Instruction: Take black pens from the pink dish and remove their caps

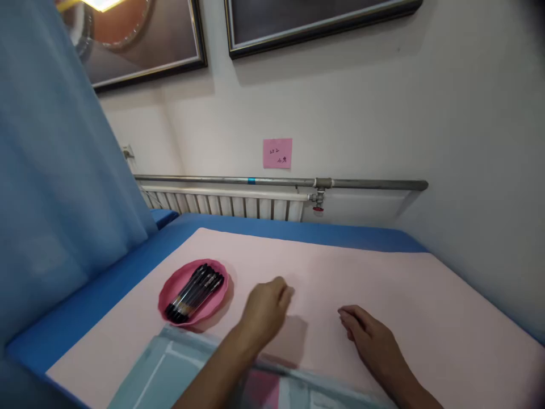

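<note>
A pink plate [170,289] lies on the pale pink sheet [383,284] at the left and holds several black pens [195,292] side by side. My left hand [266,309] hovers just right of the plate, fingers curled loosely inward, with nothing visible in it. My right hand [370,335] rests palm down on the sheet, its fingers bent and pointing left, also holding nothing. The two hands are about a hand's width apart.
A light blue-green folded cloth or paper [179,369] lies at the near edge under my left forearm. The blue padded table [298,230] meets the wall, with a radiator [221,204], a metal pipe [361,183] and a pink sticky note [277,153] behind. A blue curtain [51,187] hangs at left.
</note>
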The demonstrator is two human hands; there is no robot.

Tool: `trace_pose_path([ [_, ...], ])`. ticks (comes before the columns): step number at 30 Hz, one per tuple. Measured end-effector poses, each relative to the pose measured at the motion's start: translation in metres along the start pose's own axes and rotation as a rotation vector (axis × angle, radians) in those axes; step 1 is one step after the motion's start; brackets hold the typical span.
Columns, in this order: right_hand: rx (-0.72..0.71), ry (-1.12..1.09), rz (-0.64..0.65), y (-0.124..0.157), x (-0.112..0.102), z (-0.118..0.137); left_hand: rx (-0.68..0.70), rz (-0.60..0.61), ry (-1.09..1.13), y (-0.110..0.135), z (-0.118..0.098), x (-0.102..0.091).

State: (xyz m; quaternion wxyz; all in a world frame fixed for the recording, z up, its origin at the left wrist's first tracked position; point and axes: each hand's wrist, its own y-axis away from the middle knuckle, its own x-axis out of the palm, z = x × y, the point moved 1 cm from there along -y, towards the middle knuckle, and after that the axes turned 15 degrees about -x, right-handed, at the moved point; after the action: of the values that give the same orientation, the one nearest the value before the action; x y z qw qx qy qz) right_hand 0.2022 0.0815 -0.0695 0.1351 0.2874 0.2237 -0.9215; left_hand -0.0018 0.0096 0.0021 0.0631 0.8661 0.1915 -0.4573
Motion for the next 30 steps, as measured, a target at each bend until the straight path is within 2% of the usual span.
trace_pose_path([
  [3,-0.075,0.032,0.012,0.000,0.000,-0.001,0.082,0.073,-0.024,-0.007,-0.028,0.024],
  [5,-0.114,0.049,0.048,0.000,0.001,-0.002,0.103,0.110,-0.055,-0.012,-0.034,0.039],
  [11,-0.090,0.167,0.206,-0.004,0.006,-0.002,0.089,0.259,-0.185,-0.020,-0.012,0.077],
  [14,-0.043,0.263,0.265,-0.006,0.009,-0.003,0.098,0.309,-0.221,-0.024,-0.003,0.082],
  [19,-0.039,0.320,0.323,-0.008,0.013,-0.006,0.125,0.358,-0.277,-0.026,-0.002,0.083],
  [30,-0.035,0.290,0.319,-0.006,0.011,-0.004,0.146,0.418,-0.276,-0.021,-0.002,0.079],
])
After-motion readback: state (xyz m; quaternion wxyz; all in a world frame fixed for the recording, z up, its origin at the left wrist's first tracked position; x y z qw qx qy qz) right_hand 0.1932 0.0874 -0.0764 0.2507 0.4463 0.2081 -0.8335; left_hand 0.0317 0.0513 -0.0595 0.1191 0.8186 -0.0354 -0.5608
